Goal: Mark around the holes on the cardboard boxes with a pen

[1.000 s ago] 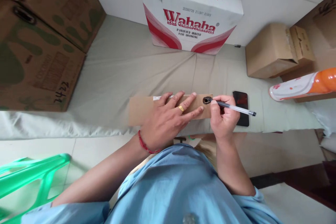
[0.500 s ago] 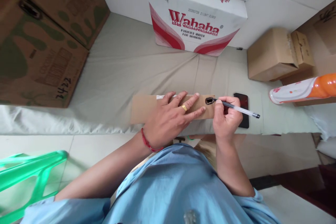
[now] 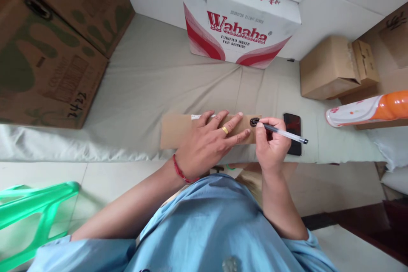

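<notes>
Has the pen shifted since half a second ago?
Yes: the pen has shifted slightly left; it now reaches less far beyond the right edge of the phone.

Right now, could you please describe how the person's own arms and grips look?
The left grip wears a gold-coloured ring on one finger, with a red bracelet at the wrist. The right grip shows no jewellery. The sleeves are plain light blue and end well short of the wrists.

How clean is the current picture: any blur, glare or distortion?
Head view: left end of the cardboard strip looks smeared, but large print on the white carton is legible. Same head view: glints on the orange-and-white bottle; likely wide-lens stretching toward the edges.
</notes>
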A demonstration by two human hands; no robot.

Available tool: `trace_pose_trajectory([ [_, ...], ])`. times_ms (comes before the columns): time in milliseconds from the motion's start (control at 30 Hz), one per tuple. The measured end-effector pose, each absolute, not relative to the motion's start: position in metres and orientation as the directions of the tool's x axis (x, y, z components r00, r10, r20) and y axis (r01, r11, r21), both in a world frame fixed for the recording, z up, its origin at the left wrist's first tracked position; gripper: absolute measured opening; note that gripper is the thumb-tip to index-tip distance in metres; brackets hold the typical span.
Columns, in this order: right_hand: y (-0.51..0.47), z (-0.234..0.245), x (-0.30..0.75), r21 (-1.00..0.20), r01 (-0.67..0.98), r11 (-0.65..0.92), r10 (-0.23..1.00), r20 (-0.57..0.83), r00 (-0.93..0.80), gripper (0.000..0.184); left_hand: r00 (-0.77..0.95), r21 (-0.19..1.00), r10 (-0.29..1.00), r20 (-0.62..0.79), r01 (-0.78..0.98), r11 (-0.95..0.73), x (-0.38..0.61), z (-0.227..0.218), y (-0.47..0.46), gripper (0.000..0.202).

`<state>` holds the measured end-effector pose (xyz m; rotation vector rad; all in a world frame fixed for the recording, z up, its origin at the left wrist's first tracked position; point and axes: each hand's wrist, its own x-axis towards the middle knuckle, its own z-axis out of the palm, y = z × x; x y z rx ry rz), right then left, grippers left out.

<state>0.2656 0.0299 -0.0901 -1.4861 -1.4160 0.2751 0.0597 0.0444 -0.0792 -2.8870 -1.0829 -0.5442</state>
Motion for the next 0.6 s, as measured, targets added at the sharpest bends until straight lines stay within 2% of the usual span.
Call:
trace_pose_trajectory([
  [367, 0.0283, -0.0905, 0.2667, -0.765, 0.614, 0.195, 0.837, 0.456, 0.302, 0.009, 0.703, 0.101, 0.627, 0.336, 0.635, -0.766, 0.0596, -0.0801, 0.0440, 0.049],
  [600, 0.0264, -0.0898, 0.2693, -0.772, 0.595, 0.222, 0.860, 0.442, 0.253, 0.004, 0.703, 0.082, 0.622, 0.346, 0.638, -0.766, 0.0598, -0.0799, 0.0431, 0.048],
])
